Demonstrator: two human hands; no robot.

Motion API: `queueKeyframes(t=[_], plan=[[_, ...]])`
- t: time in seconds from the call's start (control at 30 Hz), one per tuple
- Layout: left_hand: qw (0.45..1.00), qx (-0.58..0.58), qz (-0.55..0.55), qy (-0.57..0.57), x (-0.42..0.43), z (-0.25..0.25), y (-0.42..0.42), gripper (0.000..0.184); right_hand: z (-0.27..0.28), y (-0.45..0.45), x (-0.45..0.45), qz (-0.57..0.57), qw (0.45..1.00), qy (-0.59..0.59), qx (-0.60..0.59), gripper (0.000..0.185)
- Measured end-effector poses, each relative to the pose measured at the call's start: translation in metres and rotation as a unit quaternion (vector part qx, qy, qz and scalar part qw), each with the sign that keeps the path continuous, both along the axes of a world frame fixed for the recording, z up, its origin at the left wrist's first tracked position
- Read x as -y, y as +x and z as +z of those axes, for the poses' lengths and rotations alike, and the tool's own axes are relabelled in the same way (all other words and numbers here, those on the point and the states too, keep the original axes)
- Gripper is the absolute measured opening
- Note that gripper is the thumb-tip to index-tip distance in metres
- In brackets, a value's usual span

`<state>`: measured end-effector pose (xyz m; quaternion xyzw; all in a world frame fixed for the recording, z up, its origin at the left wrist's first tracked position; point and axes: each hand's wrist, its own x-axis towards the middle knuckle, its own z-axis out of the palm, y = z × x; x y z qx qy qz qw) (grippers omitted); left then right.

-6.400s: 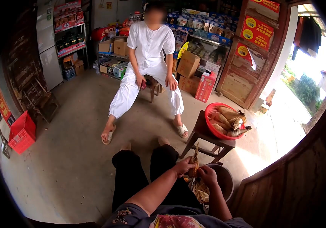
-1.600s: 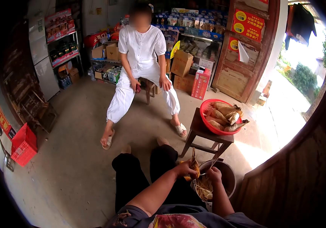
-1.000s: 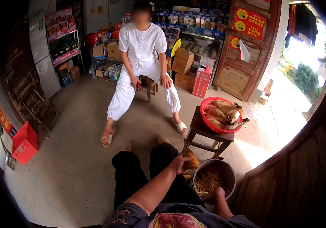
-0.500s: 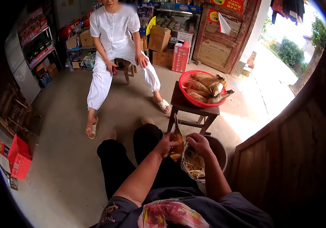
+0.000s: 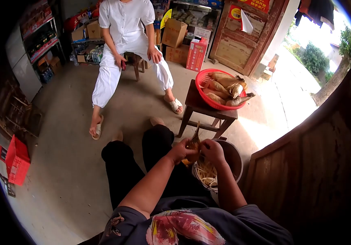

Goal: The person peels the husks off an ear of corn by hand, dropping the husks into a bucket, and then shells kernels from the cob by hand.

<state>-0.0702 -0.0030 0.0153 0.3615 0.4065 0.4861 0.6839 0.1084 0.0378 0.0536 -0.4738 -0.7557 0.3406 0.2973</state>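
Note:
An ear of corn (image 5: 194,143), brownish gold with a pointed tip upward, stands nearly upright in my left hand (image 5: 180,151), whose fingers wrap round its lower part. My right hand (image 5: 212,151) is closed in a pinch against the ear's right side; its fingertips are partly hidden. Under my left hand shows a small patch of yellow kernels (image 5: 187,162). Below both hands, pale husk strips (image 5: 206,173) lie in a bucket (image 5: 240,161). Beyond, a red plastic basket (image 5: 200,77) holds several ears in tan husks (image 5: 224,87).
A dark wooden stool (image 5: 196,102) bears the basket. Facing me sits a person in white clothes (image 5: 126,28). A brown wooden panel (image 5: 294,175) stands close on my right, a red crate (image 5: 18,161) at far left. Cardboard boxes (image 5: 174,32) are stacked at the back.
My right hand has moved left, from slightly apart to against the ear of corn. The ear and my left hand sit slightly farther right. The view has tilted down a little.

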Motion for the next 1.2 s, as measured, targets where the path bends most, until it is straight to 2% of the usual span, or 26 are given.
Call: queueKeyframes(t=[0.03, 0.13, 0.2, 0.33, 0.43, 0.5, 0.57, 0.63, 0.67, 0.7, 0.77, 0.8, 0.83, 0.9, 0.93, 1.0, 1.07, 1.17, 1.2], plan=[[1.000, -0.001, 0.000, 0.001, 0.000, 0.001, 0.000, 0.047, -0.001, 0.000, 0.000, 0.003, 0.999, 0.040, 0.034, 0.016], [0.999, -0.045, -0.011, -0.002, 0.000, 0.001, 0.001, 0.044, -0.004, 0.000, 0.000, 0.014, 0.998, 0.033, 0.048, 0.017], [0.996, -0.083, -0.038, 0.012, 0.002, 0.003, 0.001, 0.051, -0.005, 0.002, 0.002, 0.011, 0.998, 0.032, 0.046, 0.016], [0.992, -0.099, -0.077, 0.031, 0.002, 0.011, 0.003, 0.050, -0.031, 0.005, -0.004, -0.004, 0.999, 0.039, 0.014, 0.011], [0.988, -0.099, -0.094, 0.067, -0.004, -0.006, 0.006, 0.055, -0.056, 0.005, -0.008, -0.031, 0.977, -0.153, -0.144, 0.006], [0.988, -0.102, -0.104, 0.058, -0.006, -0.009, 0.007, 0.057, -0.066, 0.004, -0.008, -0.069, 0.961, -0.190, -0.188, 0.008], [0.986, -0.110, -0.105, 0.064, -0.002, -0.008, 0.004, 0.060, -0.096, 0.018, -0.017, -0.115, 0.951, -0.176, -0.225, 0.007], [0.990, -0.124, -0.023, 0.058, 0.003, 0.005, 0.002, 0.062, -0.142, 0.041, -0.032, -0.117, 0.933, -0.213, -0.264, 0.007], [0.991, -0.118, 0.012, 0.059, 0.005, 0.006, 0.004, 0.060, -0.133, 0.045, -0.026, -0.126, 0.942, -0.238, -0.202, 0.006], [0.991, -0.117, 0.012, 0.059, 0.003, 0.000, 0.004, 0.060, -0.138, 0.048, -0.024, -0.126, 0.942, -0.238, -0.201, 0.006], [0.990, -0.128, -0.020, 0.058, -0.003, -0.011, 0.005, 0.067, -0.149, 0.056, -0.019, -0.137, 0.973, -0.156, -0.097, 0.006], [0.990, -0.127, -0.021, 0.059, -0.003, -0.008, 0.007, 0.067, -0.118, 0.049, -0.004, -0.148, 0.984, -0.100, -0.022, 0.009], [0.988, -0.141, -0.040, 0.046, -0.001, 0.000, 0.008, 0.065, -0.116, 0.047, -0.004, -0.150, 0.983, -0.099, -0.023, 0.009], [0.985, -0.157, -0.058, 0.033, 0.004, 0.009, 0.009, 0.063, -0.115, 0.044, -0.002, -0.140, 0.985, -0.029, 0.097, 0.016], [0.988, -0.139, -0.055, 0.037, 0.005, 0.012, 0.009, 0.058, -0.108, 0.040, 0.004, -0.170, 0.966, 0.015, 0.195, 0.021], [0.990, -0.121, -0.052, 0.040, 0.007, 0.010, 0.007, 0.052, -0.135, 0.063, 0.001, -0.195, 0.954, -0.025, 0.228, 0.022], [1.000, -0.006, -0.013, -0.005, 0.006, 0.002, 0.001, 0.049, -0.134, 0.074, 0.001, -0.234, 0.923, -0.110, 0.287, 0.027], [0.995, 0.057, 0.017, -0.078, 0.013, 0.029, -0.006, 0.045, -0.145, 0.104, 0.011, -0.197, 0.894, -0.174, 0.363, 0.027], [0.994, 0.070, 0.024, -0.080, 0.009, 0.023, -0.008, 0.044, -0.165, 0.112, 0.007, -0.173, 0.873, -0.200, 0.409, 0.029]])
